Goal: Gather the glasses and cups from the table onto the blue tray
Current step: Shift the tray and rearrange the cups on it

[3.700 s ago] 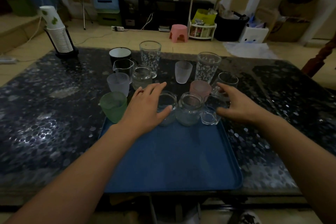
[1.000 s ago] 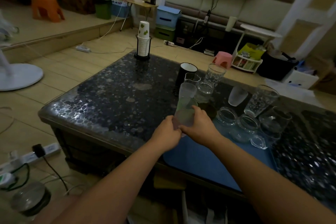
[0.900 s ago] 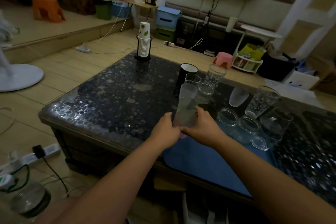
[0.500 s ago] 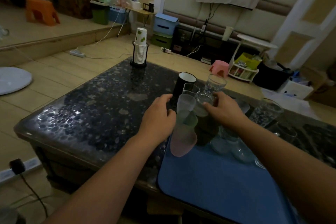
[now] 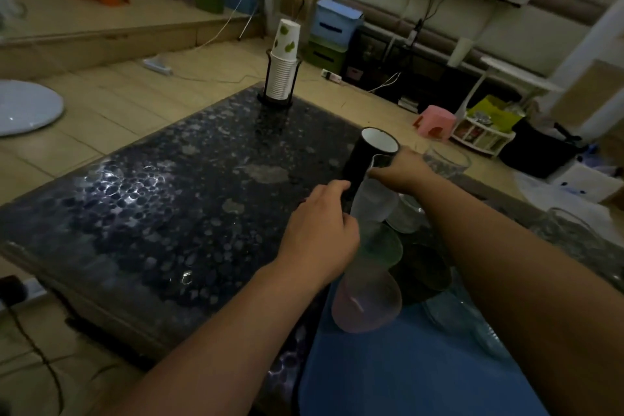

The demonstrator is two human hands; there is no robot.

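Reaching past the nested frosted cups [image 5: 368, 246], which the left hand [image 5: 320, 240] now grips above the blue tray [image 5: 405, 375], the right hand [image 5: 401, 169] has left them; its fingers pinch a clear glass jug [image 5: 380, 162] on the counter [image 5: 169, 206], next to collect.

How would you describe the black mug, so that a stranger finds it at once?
Look at the dark speckled table, then at the cluster of glasses near the right hand. The black mug stands at the cluster's far left edge: the only opaque one, black outside, white inside.
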